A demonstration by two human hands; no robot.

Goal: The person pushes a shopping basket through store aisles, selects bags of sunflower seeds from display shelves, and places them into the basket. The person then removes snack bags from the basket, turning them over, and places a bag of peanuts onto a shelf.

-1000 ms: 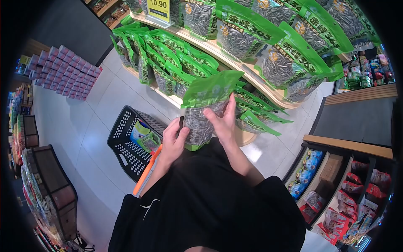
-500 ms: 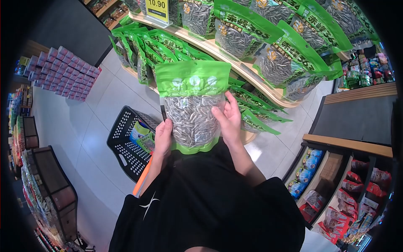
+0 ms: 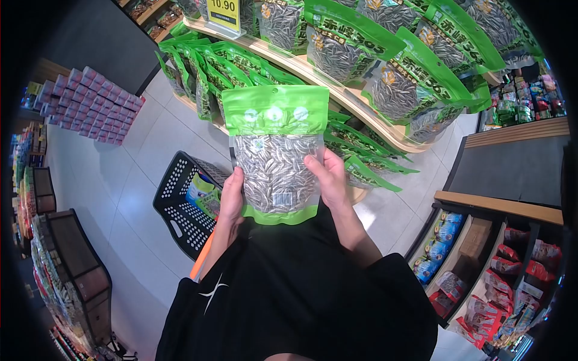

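Between my two hands I hold a bag of sunflower seeds [image 3: 278, 165], upright, with a green top and bottom band and a clear middle full of striped seeds. A barcode shows low on the side facing me. My left hand [image 3: 232, 192] grips its left edge, thumb on the front. Around the right edge closes my right hand [image 3: 330, 177], its thumb pressed on the clear part. The fingers behind the bag are mostly hidden. Just beyond it, similar green bags [image 3: 385, 84] stand on a curved wooden shelf [image 3: 289, 59].
At my left, a black shopping basket [image 3: 171, 210] with an orange handle [image 3: 205, 253] holds a few packets. A yellow price sign [image 3: 223, 13] tops the shelf. Stacked pinkish boxes [image 3: 90, 105] stand farther left. Bins of red packets [image 3: 481, 313] are at lower right.
The bag has tilted to face me more squarely, so its barcode and seeds show more plainly. Both hands keep hold of its edges and have shifted only slightly.
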